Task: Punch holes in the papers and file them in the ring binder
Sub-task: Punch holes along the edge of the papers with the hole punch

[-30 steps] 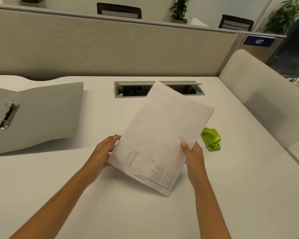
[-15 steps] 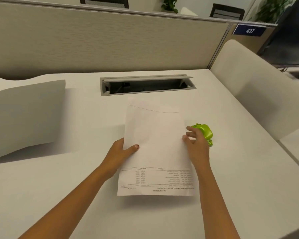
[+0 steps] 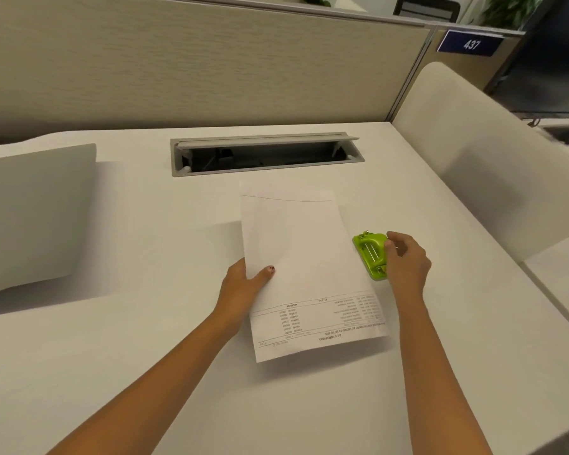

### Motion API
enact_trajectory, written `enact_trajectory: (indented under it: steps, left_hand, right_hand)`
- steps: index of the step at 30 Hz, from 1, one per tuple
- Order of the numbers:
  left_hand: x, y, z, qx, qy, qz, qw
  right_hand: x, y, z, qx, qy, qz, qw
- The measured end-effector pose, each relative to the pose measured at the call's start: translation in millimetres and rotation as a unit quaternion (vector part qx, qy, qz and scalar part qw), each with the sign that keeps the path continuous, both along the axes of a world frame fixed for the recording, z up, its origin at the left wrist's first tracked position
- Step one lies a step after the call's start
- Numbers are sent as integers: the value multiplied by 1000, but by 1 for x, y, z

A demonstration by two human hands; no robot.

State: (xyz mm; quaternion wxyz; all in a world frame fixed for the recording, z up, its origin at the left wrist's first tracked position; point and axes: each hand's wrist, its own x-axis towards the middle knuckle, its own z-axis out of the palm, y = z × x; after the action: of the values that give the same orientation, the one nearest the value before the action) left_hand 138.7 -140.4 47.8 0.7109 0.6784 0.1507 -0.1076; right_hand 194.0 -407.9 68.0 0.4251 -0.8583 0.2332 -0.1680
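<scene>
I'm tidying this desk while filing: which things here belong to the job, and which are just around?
Job: papers under left hand; green hole punch at right hand; grey ring binder.

Around: cable tray; sign 437; divider.

White bench [image 3: 145,372] carrying the lot: printed papers [image 3: 306,264] flat at centre, a lime-green hole punch [image 3: 370,254] just beside their right edge, a grey binder cover [image 3: 37,215] far left, an open cable hatch [image 3: 263,152] set in behind.
</scene>
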Motion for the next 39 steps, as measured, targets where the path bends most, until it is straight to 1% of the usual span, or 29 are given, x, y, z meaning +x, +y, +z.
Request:
enact_trajectory:
  steps: [3, 13, 19, 39]
  left_hand:
    - [5, -8, -2, 4, 5, 2, 1000]
    - [3, -16, -9, 76, 6, 1, 997]
    - [2, -17, -8, 100, 2, 4, 995]
    - [-2, -26, -4, 126, -4, -8, 992]
  right_hand:
    - [6, -1, 1, 6, 8, 2, 1000]
    - [4, 6, -5, 19, 6, 24, 1000]
    - [-2, 13, -11, 30, -5, 38, 999]
    - [-3, 13, -10, 38, -4, 45, 998]
